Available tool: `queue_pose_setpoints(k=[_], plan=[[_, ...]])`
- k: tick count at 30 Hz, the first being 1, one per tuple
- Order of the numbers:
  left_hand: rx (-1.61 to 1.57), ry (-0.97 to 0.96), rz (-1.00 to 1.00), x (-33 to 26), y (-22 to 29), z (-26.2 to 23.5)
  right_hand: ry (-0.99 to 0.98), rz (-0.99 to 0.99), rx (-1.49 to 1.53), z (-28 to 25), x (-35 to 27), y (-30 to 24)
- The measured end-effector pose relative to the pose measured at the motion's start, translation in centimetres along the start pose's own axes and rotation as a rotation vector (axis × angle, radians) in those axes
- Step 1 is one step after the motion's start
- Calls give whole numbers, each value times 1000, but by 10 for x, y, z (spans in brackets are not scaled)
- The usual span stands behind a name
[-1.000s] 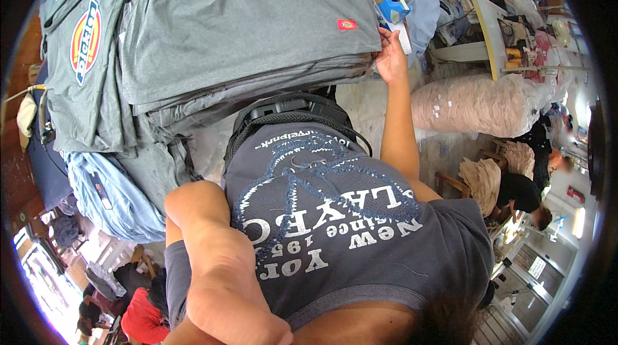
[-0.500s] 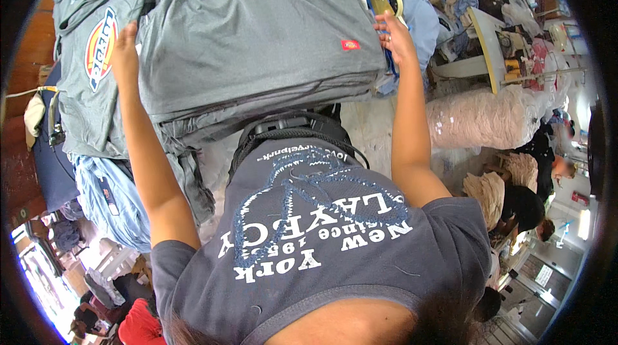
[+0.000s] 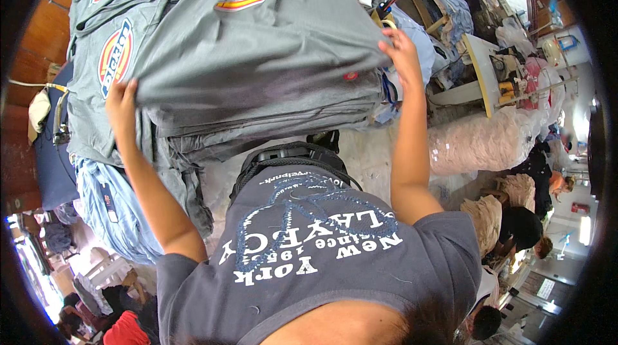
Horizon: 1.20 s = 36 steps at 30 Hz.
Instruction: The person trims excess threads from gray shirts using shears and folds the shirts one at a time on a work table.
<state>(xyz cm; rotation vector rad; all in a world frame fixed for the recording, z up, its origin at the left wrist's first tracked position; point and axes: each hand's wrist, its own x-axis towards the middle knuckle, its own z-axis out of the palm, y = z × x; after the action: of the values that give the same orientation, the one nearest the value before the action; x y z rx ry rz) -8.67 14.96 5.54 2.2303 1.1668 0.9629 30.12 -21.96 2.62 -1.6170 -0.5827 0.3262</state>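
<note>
A grey T-shirt (image 3: 257, 42) with a red, yellow and white printed badge lies spread across a stack of folded grey garments (image 3: 270, 116). Its near edge is raised a little and pulled taut between my hands. At the left corner my left hand (image 3: 121, 108) is closed on the cloth, thumb and fingers pinching it. My right hand (image 3: 404, 58) grips the opposite corner, near a roll of tape (image 3: 388, 24). A small red tag (image 3: 350, 76) shows blurred near the raised edge. More grey shirts (image 3: 116, 42) with the same badge lie left of the stack.
Light blue garments (image 3: 109, 210) are heaped below the stack's left side. To the right lie a plastic-wrapped pinkish bundle (image 3: 479, 142) and a pale board (image 3: 477, 78) standing on edge. Several people are around, one in a red top (image 3: 129, 329) at lower left.
Both hands have closed on the T-shirt's near corners; its edge now lifts and stretches between them. The badge at the top has come further into view.
</note>
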Motion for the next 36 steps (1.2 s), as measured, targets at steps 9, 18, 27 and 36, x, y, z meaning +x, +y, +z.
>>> queue_pose_setpoints(k=[9, 18, 27, 36], plan=[[-45, -379, -502, -152, -89, -13, 117, 150, -391, -6, -142, 86], [257, 29, -69, -98, -21, 52, 239, -443, -926, 68, -68, 50], [323, 47, -105, -103, -19, 58, 834, 98, -80, -86, -97, 103], [620, 53, -79, -60, 17, 69, 359, -260, -546, 15, -64, 50]])
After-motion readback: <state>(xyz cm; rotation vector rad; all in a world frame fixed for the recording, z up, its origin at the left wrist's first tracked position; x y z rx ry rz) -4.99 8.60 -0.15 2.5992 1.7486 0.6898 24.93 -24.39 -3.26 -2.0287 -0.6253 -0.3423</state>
